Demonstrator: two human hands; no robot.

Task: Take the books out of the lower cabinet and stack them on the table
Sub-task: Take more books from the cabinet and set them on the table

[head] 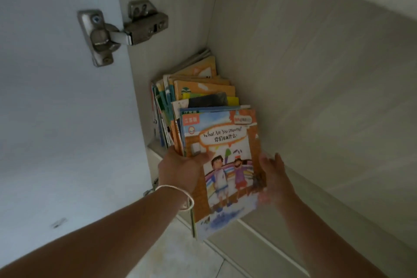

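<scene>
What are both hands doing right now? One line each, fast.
Left hand: grips the left edge of the front picture book.
Right hand: fingers straight, flat against that book's right edge, not curled round it.

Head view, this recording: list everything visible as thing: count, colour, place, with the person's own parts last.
Top book "What Are You Drawing?": one, orange and blue cover with two drawn children, front of the stack, jutting out of the cabinet.
Stack of books: many, count unclear, mostly orange, yellow and blue, in the cabinet's left rear corner.
Cabinet door: one, white, open at left.
Hinge: one, silver metal, joining door and cabinet side.
Cabinet interior wall: pale grey woodgrain, right.
Bracelet: one, white, on the left wrist.
Left hand: grips the books' left edge.
Right hand: at the top book's right edge, blurred.
</scene>
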